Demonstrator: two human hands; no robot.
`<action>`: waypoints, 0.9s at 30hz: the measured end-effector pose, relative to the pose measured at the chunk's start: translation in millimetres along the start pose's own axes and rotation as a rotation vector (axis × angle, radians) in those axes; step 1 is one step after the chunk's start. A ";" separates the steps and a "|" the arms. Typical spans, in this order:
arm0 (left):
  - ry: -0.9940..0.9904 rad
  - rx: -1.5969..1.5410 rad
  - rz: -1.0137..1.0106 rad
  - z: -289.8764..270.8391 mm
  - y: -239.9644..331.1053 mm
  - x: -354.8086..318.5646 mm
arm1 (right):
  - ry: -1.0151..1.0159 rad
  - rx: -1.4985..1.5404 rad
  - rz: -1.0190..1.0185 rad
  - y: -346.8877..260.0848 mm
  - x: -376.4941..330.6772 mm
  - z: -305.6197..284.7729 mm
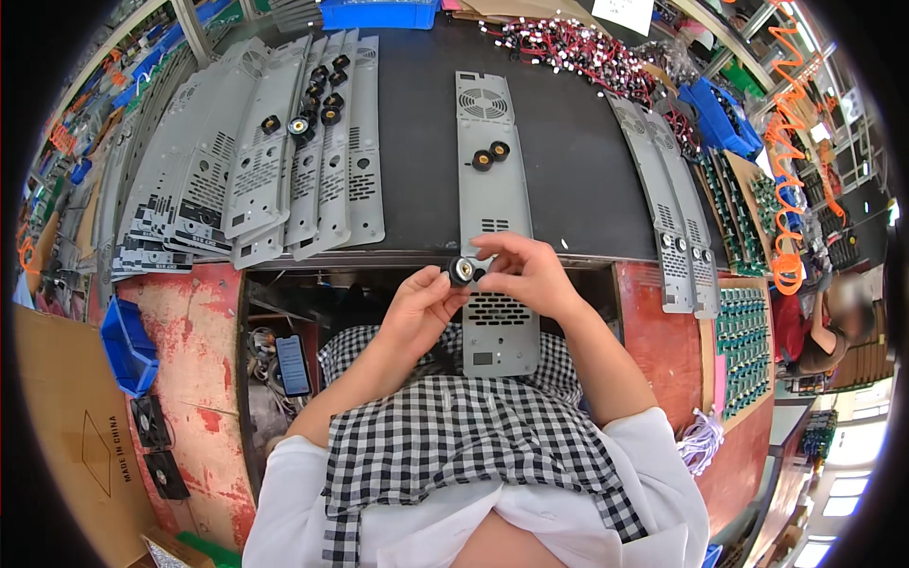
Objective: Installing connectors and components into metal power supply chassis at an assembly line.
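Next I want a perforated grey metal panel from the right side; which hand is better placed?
Probably the right hand: it is on that side, nearer the perforated grey metal panels, while the left hand sits farther across. Both hands' fingers are at a small black round part, so neither is free.

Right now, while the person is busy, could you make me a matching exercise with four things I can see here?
Things:
1. phone
2. coiled cord
3. apron
4. nearest black round part

Descriptions:
A. black-and-white checks
B. between the person's left hand and right hand
C. screen lit
D. orange

Pairs: 1-C, 2-D, 3-A, 4-B
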State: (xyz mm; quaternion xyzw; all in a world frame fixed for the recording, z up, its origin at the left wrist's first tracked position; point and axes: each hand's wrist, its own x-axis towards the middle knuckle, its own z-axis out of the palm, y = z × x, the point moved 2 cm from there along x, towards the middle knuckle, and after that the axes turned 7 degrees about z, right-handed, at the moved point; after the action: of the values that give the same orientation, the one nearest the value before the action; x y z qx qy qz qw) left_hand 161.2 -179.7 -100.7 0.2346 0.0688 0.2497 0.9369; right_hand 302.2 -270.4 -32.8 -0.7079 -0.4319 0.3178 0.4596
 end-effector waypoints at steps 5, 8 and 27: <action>0.050 0.001 -0.030 -3.0 -1.1 -6.3 | 0.048 -0.314 -0.298 -23.8 -10.0 20.4; 0.041 0.065 -0.035 -17.7 3.6 -8.2 | 0.115 -0.313 -0.233 -20.3 -10.4 17.0; 0.051 -0.132 -0.344 -7.7 -32.9 -2.7 | -0.060 -0.544 -0.175 4.5 -3.3 1.1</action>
State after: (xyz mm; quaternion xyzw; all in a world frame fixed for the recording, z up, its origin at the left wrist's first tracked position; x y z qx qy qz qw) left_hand 171.3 -203.1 -123.0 0.1509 0.1152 0.0956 0.9771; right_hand 301.3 -273.9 -37.2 -0.7554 -0.5742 0.1705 0.2656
